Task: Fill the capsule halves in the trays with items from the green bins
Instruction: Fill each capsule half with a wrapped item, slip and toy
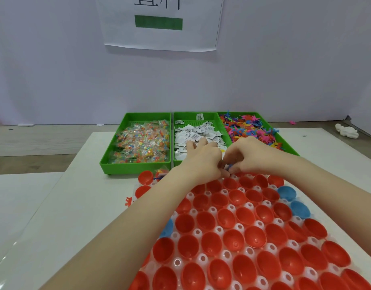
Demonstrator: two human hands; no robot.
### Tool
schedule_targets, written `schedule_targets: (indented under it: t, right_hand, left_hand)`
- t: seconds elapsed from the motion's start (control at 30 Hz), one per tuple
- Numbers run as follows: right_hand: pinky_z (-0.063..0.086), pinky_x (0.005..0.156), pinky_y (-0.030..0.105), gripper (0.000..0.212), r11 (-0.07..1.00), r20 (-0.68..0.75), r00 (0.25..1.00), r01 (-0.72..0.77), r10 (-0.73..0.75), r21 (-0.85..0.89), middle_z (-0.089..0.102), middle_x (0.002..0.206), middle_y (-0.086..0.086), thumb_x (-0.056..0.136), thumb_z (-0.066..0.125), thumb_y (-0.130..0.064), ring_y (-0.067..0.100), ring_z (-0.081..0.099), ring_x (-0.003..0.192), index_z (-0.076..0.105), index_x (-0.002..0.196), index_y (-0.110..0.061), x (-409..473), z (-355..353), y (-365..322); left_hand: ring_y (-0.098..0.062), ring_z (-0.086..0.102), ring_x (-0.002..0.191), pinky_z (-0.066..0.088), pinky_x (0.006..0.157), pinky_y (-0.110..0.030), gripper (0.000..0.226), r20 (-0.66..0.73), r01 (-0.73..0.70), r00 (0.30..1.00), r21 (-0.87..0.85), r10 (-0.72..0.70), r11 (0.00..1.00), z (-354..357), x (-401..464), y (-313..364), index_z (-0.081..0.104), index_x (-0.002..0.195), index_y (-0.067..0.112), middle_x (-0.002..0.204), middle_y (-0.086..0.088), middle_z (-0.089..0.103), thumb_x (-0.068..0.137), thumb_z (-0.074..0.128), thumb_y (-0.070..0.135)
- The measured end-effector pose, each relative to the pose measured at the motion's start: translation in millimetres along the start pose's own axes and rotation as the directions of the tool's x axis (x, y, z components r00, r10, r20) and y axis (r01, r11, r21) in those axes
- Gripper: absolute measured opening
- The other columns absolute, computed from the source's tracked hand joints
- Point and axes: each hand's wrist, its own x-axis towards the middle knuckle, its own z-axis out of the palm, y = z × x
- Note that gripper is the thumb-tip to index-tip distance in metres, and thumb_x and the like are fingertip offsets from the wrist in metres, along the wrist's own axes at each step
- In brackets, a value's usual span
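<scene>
Near: clear tray (201, 258) of red capsule halves (232, 220), nearly all empty, few blue at edges. Far end of tray: left hand (203, 162) and right hand (249, 158) meet, fingers curled, pinching small blue item (228, 167) between them. Far: three green bins (136, 164) — candy packets (142, 143), white sachets (201, 132), coloured figures (249, 126). Likely step: dropping item into far-row half; next needs release over a cup.

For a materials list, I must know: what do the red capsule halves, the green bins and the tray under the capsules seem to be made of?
Red capsule halves: probably glossy hard plastic; they show bright highlights and look slightly translucent.
Green bins: apparently opaque moulded plastic with a smooth, mildly shiny rim and a perforated floor.
Tray: likely thin, clear-whitish formed plastic; its raised bumps glint.
</scene>
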Motion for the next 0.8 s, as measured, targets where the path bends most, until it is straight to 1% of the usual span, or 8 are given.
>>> schedule_targets:
  t: [0.13, 0.23, 0.33, 0.43, 0.5, 0.57, 0.67, 0.8]
  right_hand:
    - [0.047, 0.057, 0.01, 0.034, 0.997, 0.035, 0.999, -0.038, 0.036, 0.061, 0.067, 0.083, -0.012, 0.069, 0.077, -0.012, -0.004, 0.058, 0.067, 0.067, 0.099, -0.025, -3.4, -7.6, 1.9]
    - [0.044, 0.057, 0.01, 0.033, 0.989, -0.008, 0.999, -0.038, 0.04, 0.144, 0.063, 0.081, -0.019, 0.065, 0.081, -0.017, -0.006, 0.059, 0.065, 0.064, 0.088, -0.034, -4.8, -22.1, 5.2]
    - [0.044, 0.065, 0.013, 0.023, 0.936, -0.193, 0.976, -0.026, 0.099, 0.35, 0.07, 0.085, -0.007, 0.07, 0.077, -0.011, -0.002, 0.062, 0.073, 0.069, 0.084, -0.028, -2.9, -32.3, 19.8]
    - [0.042, 0.082, 0.024, 0.022, 0.931, -0.354, 0.878, -0.224, 0.321, 0.29, 0.068, 0.106, 0.01, 0.082, 0.068, -0.014, 0.017, 0.06, 0.095, 0.069, 0.103, -0.008, 0.4, -24.5, 46.7]
    - [0.039, 0.09, 0.029, 0.038, 0.902, -0.25, 0.868, -0.399, 0.429, 0.164, 0.06, 0.123, 0.015, 0.087, 0.063, -0.023, 0.026, 0.055, 0.112, 0.06, 0.118, -0.002, -0.6, -13.8, 66.0]
    - [0.037, 0.095, 0.031, 0.051, 0.859, -0.107, 0.852, -0.507, 0.513, 0.079, 0.054, 0.132, 0.016, 0.088, 0.06, -0.034, 0.029, 0.05, 0.12, 0.053, 0.126, 0.0, -1.1, -5.9, 76.3]
    - [0.04, 0.088, 0.032, 0.044, 0.852, -0.116, 0.844, -0.519, 0.524, 0.071, 0.06, 0.123, 0.014, 0.086, 0.062, -0.036, 0.028, 0.054, 0.112, 0.063, 0.116, -0.004, 1.6, -2.4, 83.4]
    - [0.036, 0.068, 0.028, 0.019, 0.852, -0.268, 0.808, -0.495, 0.524, 0.172, 0.069, 0.093, 0.016, 0.074, 0.076, -0.022, 0.021, 0.053, 0.08, 0.072, 0.08, -0.005, 5.9, -2.3, 84.9]
  left_hand:
    - [-0.022, 0.033, 0.114, 0.02, 0.094, -0.041, 0.037, 0.0, 0.01, 1.0, -0.003, -0.01, 1.0, -0.6, 2.1, 0.3, 0.068, 0.102, 0.013, 0.119, -0.001, 0.051, 0.086, 0.058, 0.045]
    - [-0.019, 0.034, 0.118, 0.018, 0.091, -0.038, 0.046, -0.036, 0.004, 0.999, -0.022, -0.005, 1.0, -3.7, -1.1, -3.8, 0.066, 0.109, 0.017, 0.123, 0.003, 0.052, 0.081, 0.061, 0.053]
    - [-0.012, 0.042, 0.117, 0.013, 0.083, -0.028, 0.042, -0.252, -0.014, 0.967, -0.219, -0.043, 0.976, -13.3, -10.7, -22.8, 0.067, 0.109, 0.023, 0.116, 0.01, 0.059, 0.078, 0.065, 0.052]
    - [-0.009, 0.054, 0.089, 0.038, 0.089, -0.031, 0.023, -0.461, 0.028, 0.841, -0.484, -0.282, 0.874, -25.3, -23.8, -57.2, 0.071, 0.094, 0.019, 0.089, 0.011, 0.061, 0.087, 0.061, 0.038]
    - [-0.014, 0.055, 0.08, 0.041, 0.075, -0.028, 0.017, -0.4, 0.203, 0.785, -0.557, -0.474, 0.805, -29.0, -32.9, -86.0, 0.066, 0.089, 0.02, 0.083, 0.006, 0.059, 0.091, 0.054, 0.032]
    - [-0.022, 0.056, 0.084, 0.041, 0.074, -0.029, 0.021, -0.259, 0.447, 0.777, -0.414, -0.573, 0.793, -27.0, -40.8, -115.8, 0.065, 0.091, 0.015, 0.088, 0.0, 0.062, 0.092, 0.051, 0.03]
    - [-0.03, 0.056, 0.105, 0.045, 0.086, -0.035, 0.032, -0.063, 0.61, 0.784, -0.11, -0.618, 0.785, -19.6, -48.7, -138.3, 0.067, 0.104, 0.016, 0.114, -0.01, 0.064, 0.091, 0.051, 0.04]
    - [-0.03, 0.06, 0.097, 0.045, 0.074, -0.031, 0.024, -0.171, 0.614, 0.762, -0.118, -0.625, 0.78, -18.7, -46.0, -134.7, 0.072, 0.092, 0.014, 0.106, -0.01, 0.068, 0.085, 0.061, 0.033]
